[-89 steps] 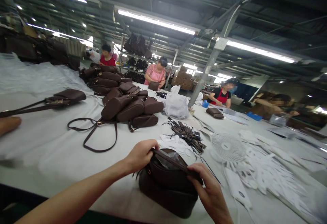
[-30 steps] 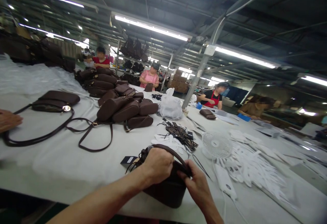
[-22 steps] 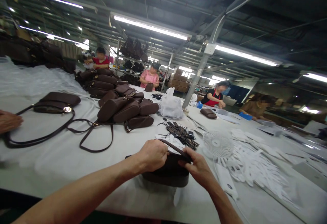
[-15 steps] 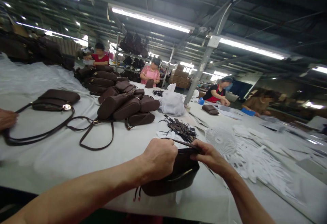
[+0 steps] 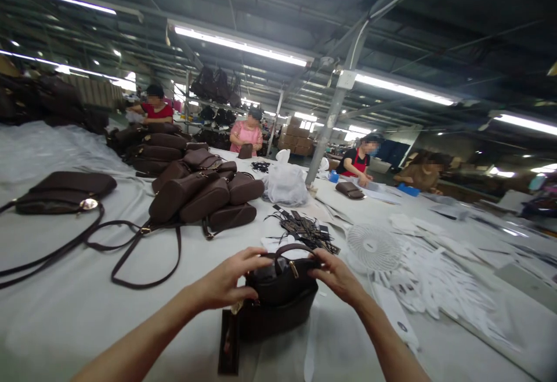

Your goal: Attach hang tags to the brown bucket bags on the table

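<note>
A dark brown handbag (image 5: 278,306) with a top handle stands on the white-covered table in front of me. My left hand (image 5: 235,277) is at the bag's left upper edge, thumb and fingers apart around the corner. At the right upper corner, my right hand (image 5: 337,274) pinches the rim between thumb and fingers. A gold zipper pull (image 5: 294,269) shows near the opening, which has something greyish inside. A dark rectangular tag (image 5: 228,341) hangs at the bag's left side. Black tags with strings (image 5: 304,228) lie just behind it.
Brown bags (image 5: 204,193) are piled at the back left, near a strapped bag (image 5: 65,190). A white fan (image 5: 374,245) and white strips (image 5: 448,283) lie right. Several people work across the table, beyond a metal post (image 5: 326,132).
My left hand has opened from a fist and moved left off the handle. The bag now stands more upright, its opening and tag showing. Another person's hand at the left edge is gone.
</note>
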Action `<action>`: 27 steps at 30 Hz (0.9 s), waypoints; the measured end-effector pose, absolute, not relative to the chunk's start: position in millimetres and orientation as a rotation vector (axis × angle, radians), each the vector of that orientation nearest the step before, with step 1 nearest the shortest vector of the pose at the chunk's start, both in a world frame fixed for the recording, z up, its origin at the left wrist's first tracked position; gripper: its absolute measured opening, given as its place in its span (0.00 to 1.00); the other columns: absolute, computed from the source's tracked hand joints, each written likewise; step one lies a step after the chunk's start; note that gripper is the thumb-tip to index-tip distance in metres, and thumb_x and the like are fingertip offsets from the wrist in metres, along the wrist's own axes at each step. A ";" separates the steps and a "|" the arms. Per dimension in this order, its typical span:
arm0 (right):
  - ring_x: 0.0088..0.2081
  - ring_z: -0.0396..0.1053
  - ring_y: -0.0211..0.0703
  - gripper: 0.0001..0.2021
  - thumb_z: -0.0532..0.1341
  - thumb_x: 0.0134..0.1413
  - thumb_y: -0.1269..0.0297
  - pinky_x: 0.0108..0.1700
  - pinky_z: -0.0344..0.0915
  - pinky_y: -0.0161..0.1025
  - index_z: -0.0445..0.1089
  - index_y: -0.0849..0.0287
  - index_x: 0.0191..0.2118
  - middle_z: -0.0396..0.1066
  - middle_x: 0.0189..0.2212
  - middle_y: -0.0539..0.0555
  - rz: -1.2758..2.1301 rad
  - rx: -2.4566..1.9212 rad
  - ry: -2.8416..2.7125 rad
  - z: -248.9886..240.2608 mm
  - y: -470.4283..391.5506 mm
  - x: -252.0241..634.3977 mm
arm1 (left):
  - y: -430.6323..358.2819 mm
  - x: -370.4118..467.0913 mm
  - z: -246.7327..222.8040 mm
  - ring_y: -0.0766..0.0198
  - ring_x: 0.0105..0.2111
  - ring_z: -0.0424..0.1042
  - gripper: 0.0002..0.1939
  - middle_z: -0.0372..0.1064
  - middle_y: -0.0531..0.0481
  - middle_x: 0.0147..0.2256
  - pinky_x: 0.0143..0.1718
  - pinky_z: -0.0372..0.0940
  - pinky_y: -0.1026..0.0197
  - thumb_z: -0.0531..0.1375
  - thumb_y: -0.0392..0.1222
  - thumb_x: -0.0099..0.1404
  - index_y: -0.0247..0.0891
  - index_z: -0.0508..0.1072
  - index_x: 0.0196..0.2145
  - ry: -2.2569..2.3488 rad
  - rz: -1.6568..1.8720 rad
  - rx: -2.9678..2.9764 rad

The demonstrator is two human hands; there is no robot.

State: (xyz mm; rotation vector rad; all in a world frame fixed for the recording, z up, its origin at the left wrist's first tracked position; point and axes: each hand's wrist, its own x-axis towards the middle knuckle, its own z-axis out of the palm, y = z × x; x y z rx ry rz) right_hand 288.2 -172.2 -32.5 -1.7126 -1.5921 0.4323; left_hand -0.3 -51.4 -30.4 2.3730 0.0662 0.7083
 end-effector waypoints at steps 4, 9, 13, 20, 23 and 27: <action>0.35 0.67 0.48 0.15 0.56 0.53 0.53 0.38 0.66 0.45 0.67 0.58 0.41 0.68 0.37 0.58 -0.096 -1.818 -1.164 -41.8 -184.1 254.0 | -64.2 7.9 -48.4 0.52 0.53 0.62 0.25 0.58 0.41 0.55 0.55 0.62 0.51 0.66 0.34 0.56 0.41 0.69 0.52 0.151 0.837 2.335; 0.29 0.70 0.47 0.22 0.55 0.54 0.44 0.24 0.67 0.38 0.61 0.57 0.45 0.67 0.29 0.52 0.466 -1.695 -1.011 -48.1 -197.4 212.1 | -88.3 17.7 -53.6 0.53 0.49 0.62 0.21 0.64 0.40 0.50 0.52 0.65 0.49 0.59 0.30 0.60 0.37 0.68 0.51 0.086 1.059 2.585; 0.28 0.68 0.43 0.14 0.58 0.52 0.53 0.29 0.68 0.39 0.65 0.58 0.39 0.67 0.28 0.51 0.483 -1.686 -1.244 -30.2 -193.4 209.1 | -89.8 17.8 -50.5 0.53 0.46 0.61 0.20 0.66 0.39 0.47 0.49 0.67 0.48 0.57 0.32 0.62 0.33 0.66 0.53 0.004 1.080 2.724; 0.39 0.66 0.46 0.15 0.46 0.58 0.72 0.42 0.63 0.41 0.70 0.60 0.38 0.68 0.36 0.59 -0.088 -1.904 -1.783 -6.3 -187.7 214.9 | -83.6 19.4 -50.6 0.55 0.42 0.62 0.06 0.68 0.42 0.40 0.45 0.68 0.53 0.53 0.34 0.67 0.33 0.69 0.38 -0.059 1.060 2.774; 0.42 0.65 0.47 0.10 0.52 0.55 0.72 0.43 0.61 0.41 0.70 0.60 0.38 0.67 0.39 0.58 -0.108 -1.987 -1.804 3.9 -194.9 203.8 | -88.8 22.6 -53.2 0.55 0.41 0.62 0.06 0.68 0.43 0.38 0.43 0.68 0.54 0.53 0.35 0.68 0.33 0.69 0.36 -0.046 1.091 2.785; 0.35 0.65 0.44 0.07 0.58 0.55 0.63 0.35 0.58 0.37 0.67 0.58 0.28 0.68 0.31 0.53 -0.033 -2.044 -1.739 11.2 -201.9 185.0 | -108.7 33.7 -56.2 0.57 0.37 0.61 0.11 0.66 0.44 0.34 0.40 0.67 0.56 0.47 0.35 0.70 0.33 0.69 0.34 -0.025 1.227 2.746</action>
